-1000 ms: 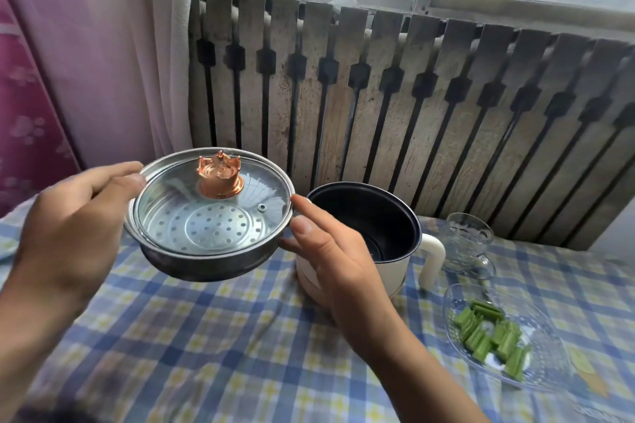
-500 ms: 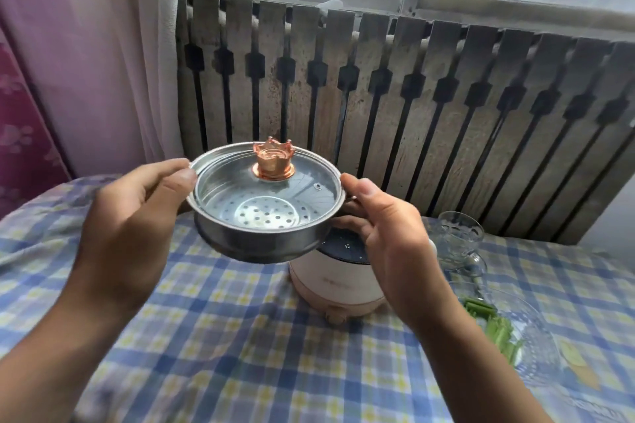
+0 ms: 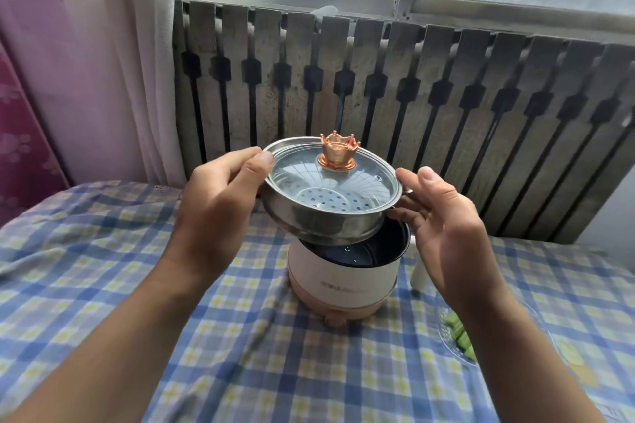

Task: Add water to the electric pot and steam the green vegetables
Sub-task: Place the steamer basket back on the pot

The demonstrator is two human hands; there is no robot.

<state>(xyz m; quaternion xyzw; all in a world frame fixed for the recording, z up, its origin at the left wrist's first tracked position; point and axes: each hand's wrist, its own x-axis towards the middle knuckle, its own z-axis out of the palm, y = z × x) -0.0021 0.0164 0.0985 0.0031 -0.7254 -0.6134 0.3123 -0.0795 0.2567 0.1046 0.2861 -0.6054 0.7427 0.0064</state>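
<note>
A steel steamer basket (image 3: 319, 221) with a perforated floor carries a glass lid (image 3: 343, 178) topped by a copper crown knob (image 3: 338, 153). My left hand (image 3: 220, 203) grips its left rim and my right hand (image 3: 443, 227) holds its right side. The basket hangs tilted just above the open white and pink electric pot (image 3: 343, 282), whose dark inside shows beneath it. Cut green vegetables (image 3: 460, 336) lie on a clear glass plate (image 3: 543, 333) at the right, partly hidden by my right forearm.
A blue and yellow checked cloth (image 3: 137, 285) covers the table. A slatted grey radiator cover (image 3: 412, 96) stands close behind the pot under the window. A pale curtain (image 3: 130, 62) hangs at the left.
Both hands carried the lidded steamer basket to the right and over the pot's opening. The view shifted, so the glass cup behind the pot is hidden now.
</note>
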